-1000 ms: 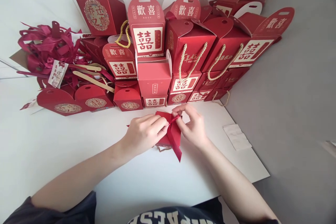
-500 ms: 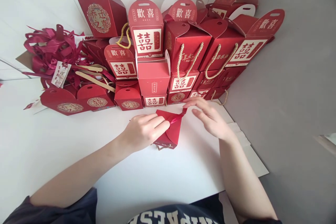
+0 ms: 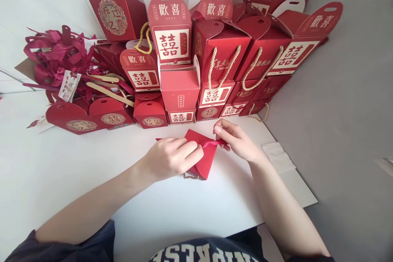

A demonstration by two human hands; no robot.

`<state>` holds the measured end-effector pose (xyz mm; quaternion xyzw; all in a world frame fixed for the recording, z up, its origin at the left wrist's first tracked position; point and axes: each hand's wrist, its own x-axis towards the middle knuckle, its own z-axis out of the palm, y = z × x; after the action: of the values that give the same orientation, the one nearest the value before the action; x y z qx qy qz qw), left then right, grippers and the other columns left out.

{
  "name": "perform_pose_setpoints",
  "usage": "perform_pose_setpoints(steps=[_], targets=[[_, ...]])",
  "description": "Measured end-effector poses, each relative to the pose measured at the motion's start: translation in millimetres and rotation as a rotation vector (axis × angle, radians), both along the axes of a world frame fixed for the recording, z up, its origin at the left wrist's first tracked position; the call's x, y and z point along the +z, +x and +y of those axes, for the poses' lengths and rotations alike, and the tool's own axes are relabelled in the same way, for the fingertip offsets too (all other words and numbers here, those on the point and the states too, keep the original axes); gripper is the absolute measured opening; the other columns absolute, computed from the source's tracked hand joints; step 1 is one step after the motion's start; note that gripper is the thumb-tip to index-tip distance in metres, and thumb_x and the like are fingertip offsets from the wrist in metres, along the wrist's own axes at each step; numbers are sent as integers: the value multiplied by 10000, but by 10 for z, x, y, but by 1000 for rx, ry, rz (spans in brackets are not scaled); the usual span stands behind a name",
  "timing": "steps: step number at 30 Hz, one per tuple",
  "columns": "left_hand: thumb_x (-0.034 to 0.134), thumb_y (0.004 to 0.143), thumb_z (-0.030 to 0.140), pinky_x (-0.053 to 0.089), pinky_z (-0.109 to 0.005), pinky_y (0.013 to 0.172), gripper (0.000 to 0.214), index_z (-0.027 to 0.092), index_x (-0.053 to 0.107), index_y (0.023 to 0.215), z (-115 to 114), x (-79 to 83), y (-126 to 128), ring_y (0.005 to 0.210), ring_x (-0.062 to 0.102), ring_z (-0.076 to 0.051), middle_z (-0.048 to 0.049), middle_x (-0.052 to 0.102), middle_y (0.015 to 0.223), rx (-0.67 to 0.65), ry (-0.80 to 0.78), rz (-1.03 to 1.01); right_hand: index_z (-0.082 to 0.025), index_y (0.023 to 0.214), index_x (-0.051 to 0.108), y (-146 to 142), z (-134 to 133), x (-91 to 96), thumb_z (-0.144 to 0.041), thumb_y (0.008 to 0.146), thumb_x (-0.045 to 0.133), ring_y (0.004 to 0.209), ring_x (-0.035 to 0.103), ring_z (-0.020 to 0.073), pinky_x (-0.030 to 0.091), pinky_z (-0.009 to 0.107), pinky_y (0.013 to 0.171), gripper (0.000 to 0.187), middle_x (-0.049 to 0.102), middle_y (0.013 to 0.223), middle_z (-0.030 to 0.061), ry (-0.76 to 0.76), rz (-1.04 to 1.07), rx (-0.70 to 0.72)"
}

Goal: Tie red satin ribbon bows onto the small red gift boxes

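Note:
A small red gift box point(image 3: 208, 157) stands on the white table in front of me, its rounded top flaps folded over. A crimson ribbon point(image 3: 210, 143) runs across its top. My left hand point(image 3: 175, 154) is closed over the box's left side with the ribbon pinched in its fingers, and a ribbon end pokes out behind the knuckles. On the right, my right hand point(image 3: 235, 139) is closed round the other end of the ribbon, which stretches taut between the hands. Part of a cord handle shows under the box's front edge.
Stacked red gift boxes point(image 3: 179, 86), some with rope handles, line the wall. At the left lies a heap of crimson ribbons point(image 3: 61, 59) with pale strips point(image 3: 107, 93) and a printed tag point(image 3: 70, 85). White paper point(image 3: 278, 156) lies at the table's right edge, beside a grey wall.
My right hand has come down and closed on the ribbon's free end, drawing it rightward. The left hand and the box have shifted slightly right, and the box has turned a little.

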<state>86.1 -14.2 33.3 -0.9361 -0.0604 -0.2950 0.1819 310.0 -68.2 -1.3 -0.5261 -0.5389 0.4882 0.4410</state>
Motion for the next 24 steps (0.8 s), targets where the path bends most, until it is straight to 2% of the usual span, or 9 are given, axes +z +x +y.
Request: perform_pose_setpoints(steps=[3,6,8,10,13,15,17,21,24], targets=[[539,851,52,355,-264,456,191,211,634,806,0,-23,3,499,548,-90,51,619,607,20,51,14,-215,894,524,-68,-51,55,-469,901,617,557,430,100,368,237,533,271,465,663,-51,98,16,3],[530,869,83,365,-258,472,182,217,627,792,1,-29,-6,498,543,-89,50,613,606,42,-41,46,-209,981,560,-103,-88,62,-369,900,648,639,495,117,417,251,601,200,518,715,-28,164,-11,6],[549,890,136,394,-240,499,138,216,625,807,9,-5,-23,526,567,-90,47,620,619,74,-239,53,-208,1014,563,-97,-100,52,-340,905,644,681,528,126,443,262,633,189,551,761,-11,168,6,21],[626,878,237,425,-215,511,48,213,625,837,36,42,-50,545,586,-91,48,633,640,132,-553,46,-209,1026,565,-78,-108,44,-330,906,644,679,532,125,450,262,628,188,557,767,-9,167,24,34],[720,805,367,440,-187,466,189,205,632,839,114,133,-106,510,578,-85,45,657,656,210,-1046,74,-207,1020,570,-44,-118,45,-318,907,645,636,514,111,446,249,587,175,546,759,-16,155,28,45],[692,822,387,438,-184,444,196,199,640,797,179,186,-147,494,575,-90,35,661,635,229,-1279,145,-205,1015,574,-24,-127,58,-316,910,640,628,513,109,452,249,581,167,547,761,-13,148,18,47],[643,855,384,424,-185,433,223,192,640,742,237,229,-182,482,567,-93,27,639,586,244,-1416,213,-202,1003,583,-5,-139,77,-313,911,640,643,522,113,462,254,604,155,555,762,-7,148,-12,46],[620,851,423,391,-189,419,296,176,613,689,309,308,-222,461,535,-96,13,598,548,327,-1591,352,-198,975,602,31,-175,113,-293,909,646,653,538,111,456,245,618,123,573,751,-4,129,-58,82],[603,847,448,364,-194,414,315,172,597,697,348,356,-236,441,528,-99,7,602,554,413,-1653,475,-194,926,595,63,-208,130,-287,903,654,645,540,106,448,238,603,113,580,749,-5,99,-48,131]])
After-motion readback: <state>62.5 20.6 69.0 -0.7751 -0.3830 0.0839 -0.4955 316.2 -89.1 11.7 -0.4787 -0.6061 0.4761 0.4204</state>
